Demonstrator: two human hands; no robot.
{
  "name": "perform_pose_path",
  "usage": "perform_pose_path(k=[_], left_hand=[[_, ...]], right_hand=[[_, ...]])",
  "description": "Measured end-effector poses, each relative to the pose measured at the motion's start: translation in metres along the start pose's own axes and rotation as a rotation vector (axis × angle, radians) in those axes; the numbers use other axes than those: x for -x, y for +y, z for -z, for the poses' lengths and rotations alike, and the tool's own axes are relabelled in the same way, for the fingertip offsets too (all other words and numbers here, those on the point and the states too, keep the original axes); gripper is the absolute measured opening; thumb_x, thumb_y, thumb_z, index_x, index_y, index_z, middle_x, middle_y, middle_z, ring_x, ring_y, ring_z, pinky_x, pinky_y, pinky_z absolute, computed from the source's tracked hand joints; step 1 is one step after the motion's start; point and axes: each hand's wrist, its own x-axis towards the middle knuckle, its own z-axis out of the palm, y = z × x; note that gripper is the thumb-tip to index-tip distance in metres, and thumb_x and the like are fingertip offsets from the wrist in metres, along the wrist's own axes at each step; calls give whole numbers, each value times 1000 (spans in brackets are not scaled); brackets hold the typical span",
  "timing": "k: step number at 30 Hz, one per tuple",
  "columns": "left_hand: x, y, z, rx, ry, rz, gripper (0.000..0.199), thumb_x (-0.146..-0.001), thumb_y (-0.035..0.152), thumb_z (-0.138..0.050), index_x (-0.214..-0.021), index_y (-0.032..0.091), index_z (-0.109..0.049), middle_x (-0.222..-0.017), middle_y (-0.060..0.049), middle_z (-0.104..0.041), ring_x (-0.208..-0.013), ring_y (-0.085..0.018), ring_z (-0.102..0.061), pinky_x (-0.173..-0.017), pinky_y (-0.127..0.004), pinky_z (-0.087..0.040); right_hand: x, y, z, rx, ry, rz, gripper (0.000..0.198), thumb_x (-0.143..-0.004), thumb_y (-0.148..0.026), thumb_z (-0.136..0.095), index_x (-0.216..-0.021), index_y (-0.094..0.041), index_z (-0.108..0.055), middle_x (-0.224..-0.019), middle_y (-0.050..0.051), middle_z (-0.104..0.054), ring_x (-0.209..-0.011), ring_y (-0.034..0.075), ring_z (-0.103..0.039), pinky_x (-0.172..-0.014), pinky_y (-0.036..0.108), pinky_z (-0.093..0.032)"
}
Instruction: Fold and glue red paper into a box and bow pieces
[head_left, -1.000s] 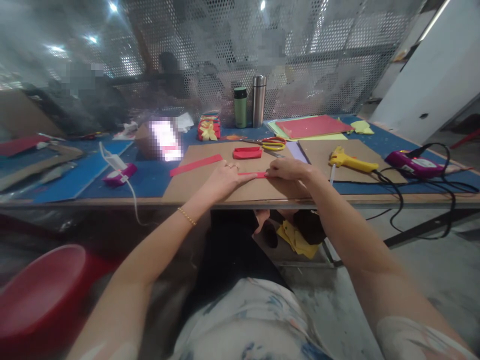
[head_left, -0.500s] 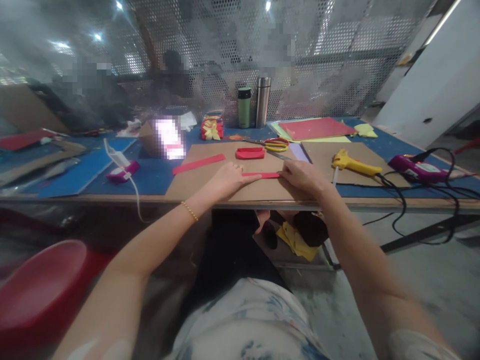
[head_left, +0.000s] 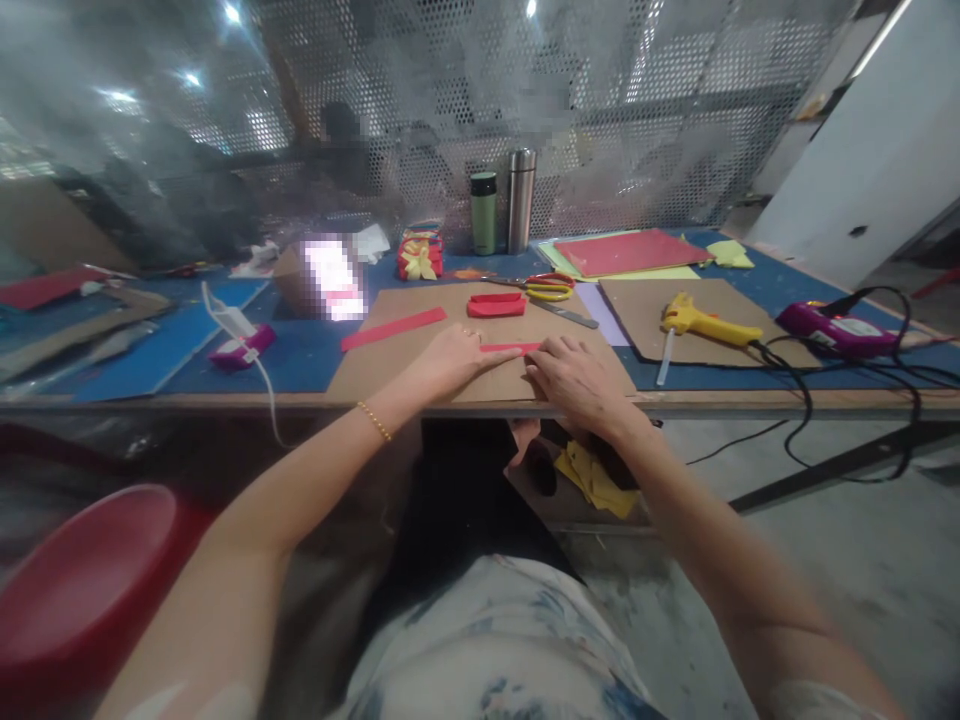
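Note:
A narrow red paper strip [head_left: 510, 348] lies across a brown cardboard sheet [head_left: 382, 372] in front of me. My left hand [head_left: 452, 356] holds its left end, thumb stretched along it. On the right end, my right hand [head_left: 574, 380] presses with bent fingers, covering that end. Just beyond sits a small folded red paper piece [head_left: 496, 306]. A second red strip [head_left: 394, 328] rests left of my left hand. Past my right hand lie a grey blade-like tool [head_left: 574, 317] and scissors [head_left: 551, 288] with red and yellow handles.
To the right, a yellow glue gun [head_left: 712, 325] rests on cardboard, its cable running to a purple power box [head_left: 840, 332]. A green bottle [head_left: 484, 215] and a steel flask [head_left: 521, 203] stand behind. A purple box [head_left: 244, 347] with a white cable is on the left.
My right hand has moved left along the red strip, closer to my left hand, and its fingers now lie flatter. The grey tool is more exposed. My left hand stays on the strip.

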Motion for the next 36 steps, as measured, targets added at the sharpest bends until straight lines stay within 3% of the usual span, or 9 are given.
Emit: perform_pose_path(k=[8, 12, 15, 17, 20, 24, 30, 33, 36], left_hand=[[0, -1, -1, -19, 14, -3, 70, -106, 9, -44, -170, 37, -41, -95, -8, -67, -86, -21, -60, -81, -35, -36], [1, -2, -1, -32, 29, -25, 71, -106, 6, -44, -170, 37, -40, -93, -6, -67, -84, -21, -60, -79, -35, -35], [0, -2, -5, -14, 62, -20, 68, -106, 8, -48, -167, 39, -46, -94, -6, -68, -83, -21, -60, -79, -34, -36], [-2, -1, -9, 6, 82, -14, 59, -107, 12, -50, -160, 38, -55, -96, -7, -70, -84, -21, -60, -80, -35, -37], [-2, -1, -16, 66, 125, 10, 45, -110, 18, -50, -150, 32, -65, -100, -9, -71, -87, -22, -61, -82, -36, -39], [11, -9, -25, 248, 194, 147, 44, -111, 18, -42, -148, 25, -63, -111, -12, -71, -100, -25, -63, -90, -38, -45], [39, -26, -33, 717, 236, 489, 47, -104, 15, -40, -148, 13, -57, -128, -15, -68, -118, -24, -64, -109, -40, -49], [46, -29, -33, 896, 251, 592, 46, -102, 19, -47, -146, 13, -59, -131, -15, -69, -117, -22, -66, -106, -36, -52], [49, -30, -33, 953, 247, 646, 31, -100, 21, -52, -124, 16, -69, -125, -12, -73, -112, -22, -67, -101, -34, -52]], right_hand=[[8, 14, 7, 88, -28, -58, 39, -111, -27, -44, -99, -14, -79, -105, 19, -71, -105, 31, -56, -86, 40, -32], [10, 26, 4, 82, 106, -135, 33, -105, -20, -50, -89, -14, -79, -97, 18, -70, -99, 31, -56, -82, 40, -33], [-1, 20, 0, -80, 200, -45, 31, -103, -14, -48, -93, -15, -77, -102, 17, -70, -97, 28, -56, -84, 38, -37], [-10, 8, -4, -242, 158, 34, 33, -105, -12, -43, -99, -15, -75, -105, 15, -68, -95, 25, -57, -84, 34, -40], [-21, -8, -8, -346, 55, 11, 37, -108, -12, -36, -106, -12, -73, -103, 15, -65, -91, 24, -56, -83, 32, -41], [-26, -15, -6, -250, -19, 30, 36, -107, -15, -42, -122, -10, -74, -100, 15, -62, -87, 25, -51, -80, 34, -38], [-33, -16, 6, -107, -125, 122, 45, -108, -21, -46, -144, -22, -72, -102, 15, -59, -88, 27, -45, -76, 36, -30], [-36, -19, 12, -65, -170, 132, 51, -107, -16, -43, -151, -26, -68, -101, 14, -58, -89, 26, -45, -74, 36, -28], [-36, -21, 16, -33, -204, 129, 54, -106, -14, -43, -152, -28, -68, -102, 14, -58, -89, 26, -46, -73, 35, -27]])
